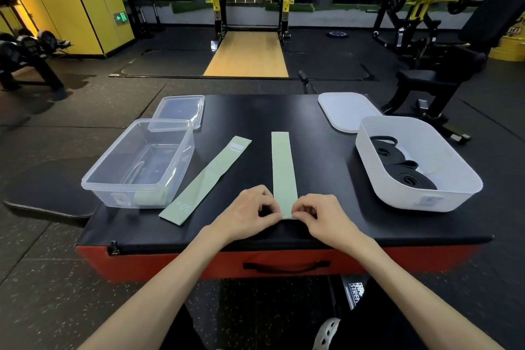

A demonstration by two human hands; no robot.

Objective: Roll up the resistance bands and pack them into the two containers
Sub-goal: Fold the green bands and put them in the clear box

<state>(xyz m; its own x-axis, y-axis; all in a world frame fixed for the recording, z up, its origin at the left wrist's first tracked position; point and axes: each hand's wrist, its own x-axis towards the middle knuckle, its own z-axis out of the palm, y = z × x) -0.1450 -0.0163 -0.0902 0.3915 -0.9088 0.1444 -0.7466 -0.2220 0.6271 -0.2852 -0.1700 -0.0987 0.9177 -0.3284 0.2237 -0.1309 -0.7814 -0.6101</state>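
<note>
Two flat pale green resistance bands lie on the black padded box top (255,111). The straight band (282,165) runs away from me; my left hand (247,214) and my right hand (321,214) pinch its near end from both sides. The second green band (207,179), printed "30", lies slanted to the left, untouched. A clear container (93,179) at the left holds one rolled green band (147,197) in its near corner. A white container (466,168) at the right holds rolled black bands (403,168).
A clear lid (180,108) lies behind the clear container and a white lid (346,111) behind the white one. The box has red sides and a black handle (285,266). Gym floor, a squat rack, a bench and dumbbells surround it.
</note>
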